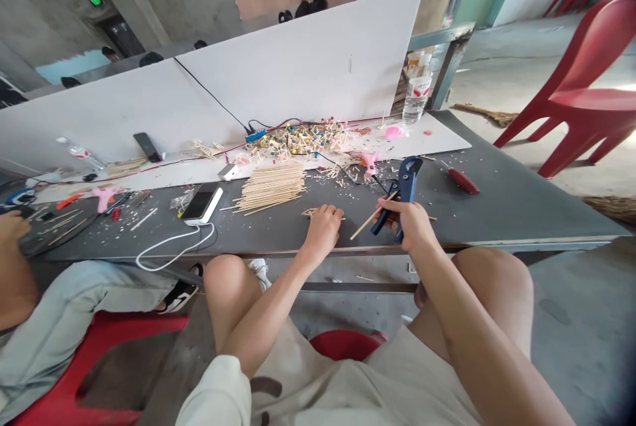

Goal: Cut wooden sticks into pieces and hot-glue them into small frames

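My left hand (324,230) is at the front edge of the grey table, its fingers closed over some short wooden sticks (309,213) that poke out on its left. How many pieces lie under the fingers is hidden. In my right hand (415,222) are a dark blue hand cutter (408,177), held with its head pointing up and away, and a thin wooden stick (366,224) slanting down to the left. Beyond my left hand lies a flat pile of long wooden sticks (273,187).
A heap of short sticks with coloured tips (303,140) lies along the white board (298,91). Nearby are a pink glue gun (368,162), a red-handled screwdriver (463,181), a water bottle (417,95) and a white power bank (205,204) with a cable. Another person's hand (12,226) is far left.
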`<action>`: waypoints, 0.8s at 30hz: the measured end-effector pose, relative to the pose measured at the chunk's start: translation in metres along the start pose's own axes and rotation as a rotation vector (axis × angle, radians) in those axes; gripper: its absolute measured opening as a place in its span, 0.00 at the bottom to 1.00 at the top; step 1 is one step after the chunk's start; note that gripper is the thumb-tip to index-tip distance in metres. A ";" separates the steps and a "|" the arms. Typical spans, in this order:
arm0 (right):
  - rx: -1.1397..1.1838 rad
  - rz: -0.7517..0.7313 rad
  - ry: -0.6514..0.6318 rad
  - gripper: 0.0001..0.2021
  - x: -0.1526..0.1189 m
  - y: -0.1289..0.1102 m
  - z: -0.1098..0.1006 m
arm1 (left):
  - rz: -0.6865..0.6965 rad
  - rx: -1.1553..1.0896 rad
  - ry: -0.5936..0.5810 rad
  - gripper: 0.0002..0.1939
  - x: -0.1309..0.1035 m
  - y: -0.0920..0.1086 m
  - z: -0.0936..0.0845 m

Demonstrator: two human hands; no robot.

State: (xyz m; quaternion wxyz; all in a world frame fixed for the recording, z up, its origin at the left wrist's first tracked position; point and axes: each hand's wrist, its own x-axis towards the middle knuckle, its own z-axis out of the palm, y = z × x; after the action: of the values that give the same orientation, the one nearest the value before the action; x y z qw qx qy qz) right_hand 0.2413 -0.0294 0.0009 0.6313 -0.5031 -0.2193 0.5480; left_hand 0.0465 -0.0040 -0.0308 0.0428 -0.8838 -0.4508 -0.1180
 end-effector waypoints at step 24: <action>-0.087 -0.074 -0.082 0.14 -0.003 0.019 0.016 | -0.439 -1.531 -0.198 0.22 -0.031 0.009 -0.018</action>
State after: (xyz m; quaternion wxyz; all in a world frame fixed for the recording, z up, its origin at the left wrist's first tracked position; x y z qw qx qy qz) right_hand 0.2182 -0.0277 -0.0088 0.6192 -0.4987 -0.2867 0.5345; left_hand 0.0331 -0.0371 -0.0207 -0.6397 -0.5654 -0.4097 -0.3215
